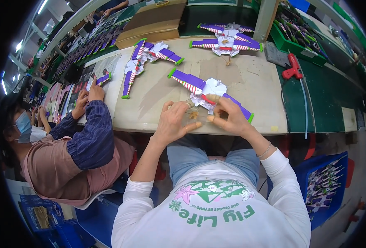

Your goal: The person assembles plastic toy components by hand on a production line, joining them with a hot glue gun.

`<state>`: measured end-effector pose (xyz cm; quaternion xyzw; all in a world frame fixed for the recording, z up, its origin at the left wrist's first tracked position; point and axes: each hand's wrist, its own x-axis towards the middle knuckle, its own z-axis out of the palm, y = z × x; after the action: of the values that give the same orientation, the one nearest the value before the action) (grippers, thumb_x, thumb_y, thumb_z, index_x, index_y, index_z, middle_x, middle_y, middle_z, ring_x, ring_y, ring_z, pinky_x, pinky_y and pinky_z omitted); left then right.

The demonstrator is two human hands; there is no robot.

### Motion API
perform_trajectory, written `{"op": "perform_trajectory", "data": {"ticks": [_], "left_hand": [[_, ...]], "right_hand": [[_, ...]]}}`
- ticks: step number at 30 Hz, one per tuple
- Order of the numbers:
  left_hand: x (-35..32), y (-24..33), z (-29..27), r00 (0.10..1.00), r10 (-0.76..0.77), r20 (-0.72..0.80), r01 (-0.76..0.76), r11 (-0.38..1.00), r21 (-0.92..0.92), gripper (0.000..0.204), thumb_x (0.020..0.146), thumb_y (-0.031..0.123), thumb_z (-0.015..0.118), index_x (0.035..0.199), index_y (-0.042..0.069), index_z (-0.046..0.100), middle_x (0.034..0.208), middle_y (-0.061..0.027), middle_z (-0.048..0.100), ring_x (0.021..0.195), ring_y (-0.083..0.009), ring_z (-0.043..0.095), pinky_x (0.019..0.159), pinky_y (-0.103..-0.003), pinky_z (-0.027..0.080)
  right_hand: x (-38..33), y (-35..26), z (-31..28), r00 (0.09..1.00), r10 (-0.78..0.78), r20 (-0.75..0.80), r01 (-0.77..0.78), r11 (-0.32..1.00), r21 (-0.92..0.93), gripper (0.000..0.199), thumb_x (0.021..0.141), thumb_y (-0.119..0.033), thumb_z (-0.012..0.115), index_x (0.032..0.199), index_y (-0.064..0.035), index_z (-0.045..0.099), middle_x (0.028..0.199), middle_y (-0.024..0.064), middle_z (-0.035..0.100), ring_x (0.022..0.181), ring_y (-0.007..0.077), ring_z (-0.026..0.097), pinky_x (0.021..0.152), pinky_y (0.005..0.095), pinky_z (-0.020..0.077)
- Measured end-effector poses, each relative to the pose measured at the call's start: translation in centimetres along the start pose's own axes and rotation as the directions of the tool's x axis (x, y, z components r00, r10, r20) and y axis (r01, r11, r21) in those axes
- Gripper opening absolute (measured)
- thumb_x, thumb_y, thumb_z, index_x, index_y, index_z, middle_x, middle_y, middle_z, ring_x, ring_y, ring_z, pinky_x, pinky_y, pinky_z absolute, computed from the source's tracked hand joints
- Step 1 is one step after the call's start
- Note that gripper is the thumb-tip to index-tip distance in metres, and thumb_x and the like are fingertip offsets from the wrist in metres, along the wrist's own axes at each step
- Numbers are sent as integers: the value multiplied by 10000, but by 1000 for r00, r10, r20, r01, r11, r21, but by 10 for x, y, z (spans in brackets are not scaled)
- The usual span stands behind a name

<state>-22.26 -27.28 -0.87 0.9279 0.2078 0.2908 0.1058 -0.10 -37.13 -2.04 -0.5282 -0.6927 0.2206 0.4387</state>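
Note:
A toy plane (214, 87) with a white body, purple wings, red-striped edges and green tips lies on the table before me. My right hand (228, 115) is at its near end, index finger on the body and thumb below, with the white end between them. Beside that end is my left hand (174, 122), its thumb stretched out apart from the bent index finger. Tan covers sit on several fingertips. Between my hands lies a small tan piece (193, 115); thin strands show near it, too fine to follow.
More toy planes lie at the far left (138, 64) and far right (226, 42). A red glue gun (292, 68) rests right, by a green crate (301, 49) of parts. At left, a masked co-worker (67, 140) handles a similar piece. A blue bin (342, 165) stands low right.

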Motion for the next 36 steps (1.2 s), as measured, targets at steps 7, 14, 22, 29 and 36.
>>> {"op": "perform_trajectory", "data": {"ticks": [7, 14, 22, 29, 36], "left_hand": [[-1, 12, 17, 975, -188, 117, 221, 828, -515, 203, 798, 91, 761, 868, 5, 591, 1114, -105, 639, 903, -163, 615, 783, -299, 470], [0, 36, 41, 909, -280, 309, 376, 226, -899, 154, 945, 79, 634, 1066, 2, 577, 1007, -45, 644, 897, -83, 591, 815, -257, 489], [7, 28, 49, 898, -400, 185, 397, 551, -734, 192, 898, 83, 690, 981, 13, 532, 818, -40, 624, 708, -66, 550, 649, -238, 471], [3, 38, 61, 884, -425, -197, 188, 706, -683, 411, 809, 62, 763, 1191, 41, 614, 746, -33, 617, 643, -111, 548, 562, -263, 420], [0, 39, 67, 866, -101, -491, 58, 993, -103, 219, 716, 39, 802, 903, 16, 689, 929, -110, 676, 750, -243, 624, 615, -346, 470]], "right_hand": [[-3, -5, 8, 963, 191, -189, -164, 975, 148, 458, 804, -52, 702, 1220, 33, 531, 696, 28, 479, 624, 138, 459, 592, 289, 403], [-4, -2, 3, 992, -62, -112, 46, 989, -139, 460, 770, -45, 705, 1208, 0, 568, 776, 57, 498, 756, 164, 520, 637, 313, 415], [5, -10, -12, 998, 40, -39, -33, 987, 156, 286, 802, -120, 729, 1069, -35, 672, 843, 67, 604, 776, 138, 576, 680, 277, 477], [7, -7, -9, 948, 314, 49, -310, 878, 366, 140, 851, -115, 699, 926, 1, 675, 727, 16, 616, 639, 71, 519, 600, 260, 441], [9, -1, -13, 946, 302, 118, -323, 852, 413, 121, 855, -111, 698, 891, 3, 679, 731, 24, 615, 641, 46, 508, 559, 233, 394]]}}
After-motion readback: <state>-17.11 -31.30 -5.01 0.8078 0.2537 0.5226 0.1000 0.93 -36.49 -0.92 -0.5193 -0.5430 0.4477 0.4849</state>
